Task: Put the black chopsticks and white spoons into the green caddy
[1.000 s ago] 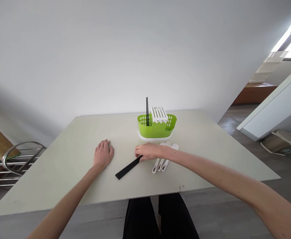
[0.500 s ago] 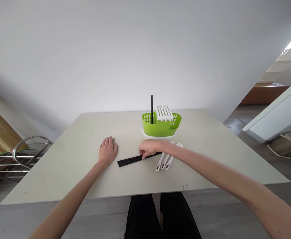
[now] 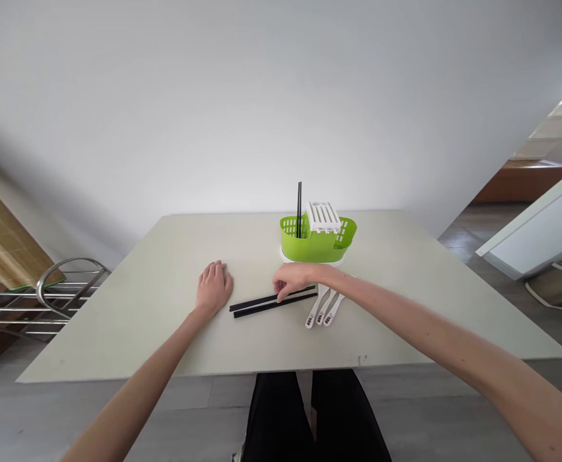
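My right hand [image 3: 291, 280] is closed on black chopsticks [image 3: 252, 303], pinched between thumb and fingers just over the table. More black chopsticks [image 3: 266, 308] lie beside them, on the near side. My left hand [image 3: 213, 287] rests palm down on the table at the left, fingers stretched out, holding nothing. Several white spoons [image 3: 320, 311] lie to the right of the chopsticks, their bowls partly hidden under my right forearm. Behind my right hand stands a green basket [image 3: 310, 248] with a white slotted rack [image 3: 324, 217]. Upright black chopsticks [image 3: 299, 208] stand in its left compartment.
The pale table [image 3: 117, 333] backs onto a white wall [image 3: 242, 102]. A metal rack [image 3: 69, 289] and a bamboo mat [image 3: 11, 231] are at the left. A white panel [image 3: 541, 224] stands on the right, beyond the table.
My right hand has separated some chopsticks from the bundle, leaving a gap between them and those on the near side. My left hand stays flat on the table. The view has shifted slightly.
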Available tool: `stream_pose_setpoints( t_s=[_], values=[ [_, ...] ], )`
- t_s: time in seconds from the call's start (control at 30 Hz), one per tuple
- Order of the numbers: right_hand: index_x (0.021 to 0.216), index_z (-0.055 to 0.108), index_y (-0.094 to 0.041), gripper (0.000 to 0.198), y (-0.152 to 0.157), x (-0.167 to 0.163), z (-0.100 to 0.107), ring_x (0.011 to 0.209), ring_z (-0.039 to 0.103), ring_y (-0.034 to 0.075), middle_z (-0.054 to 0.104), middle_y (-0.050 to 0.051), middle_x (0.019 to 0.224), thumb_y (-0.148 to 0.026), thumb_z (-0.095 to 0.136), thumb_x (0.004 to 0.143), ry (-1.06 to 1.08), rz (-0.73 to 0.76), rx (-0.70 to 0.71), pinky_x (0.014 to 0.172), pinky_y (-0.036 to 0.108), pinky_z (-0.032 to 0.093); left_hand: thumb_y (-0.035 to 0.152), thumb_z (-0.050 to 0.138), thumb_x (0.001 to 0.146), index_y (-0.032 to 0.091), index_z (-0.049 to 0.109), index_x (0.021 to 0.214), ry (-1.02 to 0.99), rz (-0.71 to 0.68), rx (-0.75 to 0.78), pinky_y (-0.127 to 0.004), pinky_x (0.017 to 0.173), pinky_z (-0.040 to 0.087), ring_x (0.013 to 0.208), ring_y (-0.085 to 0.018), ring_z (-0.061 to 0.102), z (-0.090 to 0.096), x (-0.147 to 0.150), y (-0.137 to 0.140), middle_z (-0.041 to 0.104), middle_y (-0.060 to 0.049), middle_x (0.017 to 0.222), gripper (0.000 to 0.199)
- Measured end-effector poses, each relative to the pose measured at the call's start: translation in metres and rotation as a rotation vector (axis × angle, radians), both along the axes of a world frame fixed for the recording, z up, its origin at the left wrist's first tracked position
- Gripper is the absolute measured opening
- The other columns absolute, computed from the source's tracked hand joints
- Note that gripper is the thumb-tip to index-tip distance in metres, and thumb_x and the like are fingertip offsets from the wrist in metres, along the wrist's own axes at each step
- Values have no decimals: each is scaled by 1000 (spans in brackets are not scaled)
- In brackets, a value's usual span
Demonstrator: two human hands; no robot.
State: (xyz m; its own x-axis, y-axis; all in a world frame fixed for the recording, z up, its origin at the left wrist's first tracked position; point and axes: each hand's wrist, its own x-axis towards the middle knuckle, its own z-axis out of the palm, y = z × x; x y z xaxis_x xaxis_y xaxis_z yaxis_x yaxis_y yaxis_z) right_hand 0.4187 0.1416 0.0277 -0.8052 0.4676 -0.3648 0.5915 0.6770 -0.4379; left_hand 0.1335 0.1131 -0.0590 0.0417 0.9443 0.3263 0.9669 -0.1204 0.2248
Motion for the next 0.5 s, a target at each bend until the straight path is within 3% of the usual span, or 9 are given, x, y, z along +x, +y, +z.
stream_pose_setpoints(
  t_s=[0.17,0.23,0.3,0.37,0.5],
  values=[
    [104,81,-16,24,-7,12,23,95,72,19,81,7,104,-37,78,91,37,-34,33,75,25,48,37,42,100,15,61,132,-120,9,-45,-57,120,39,147,-36,46,9,-3,2,57,-18,154,44],
    [102,81,-17,23,-13,18,35,96,72,20,82,7,102,-37,78,91,35,-43,56,74,26,47,41,44,99,16,64,129,-214,2,-82,-53,114,46,141,-35,53,23,-1,0,62,-17,149,44],
    [100,82,-18,23,-20,24,47,95,72,21,82,7,100,-38,78,91,25,-50,84,71,28,45,47,42,101,18,65,127,-287,-71,-126,-44,102,55,130,-31,63,47,7,-8,69,-14,140,46],
    [99,82,-19,21,-28,28,58,93,72,22,82,6,97,-38,78,91,9,-51,117,69,28,43,57,38,104,22,67,125,-333,-256,-231,-36,93,58,117,-25,70,80,22,-22,75,-9,129,50],
    [99,82,-20,20,-45,29,73,90,71,22,81,6,94,-38,78,91,-23,-34,180,65,28,40,67,33,104,27,77,102,-248,-646,-753,-28,75,55,91,-20,73,147,65,-60,81,-2,106,59]
  ],
)
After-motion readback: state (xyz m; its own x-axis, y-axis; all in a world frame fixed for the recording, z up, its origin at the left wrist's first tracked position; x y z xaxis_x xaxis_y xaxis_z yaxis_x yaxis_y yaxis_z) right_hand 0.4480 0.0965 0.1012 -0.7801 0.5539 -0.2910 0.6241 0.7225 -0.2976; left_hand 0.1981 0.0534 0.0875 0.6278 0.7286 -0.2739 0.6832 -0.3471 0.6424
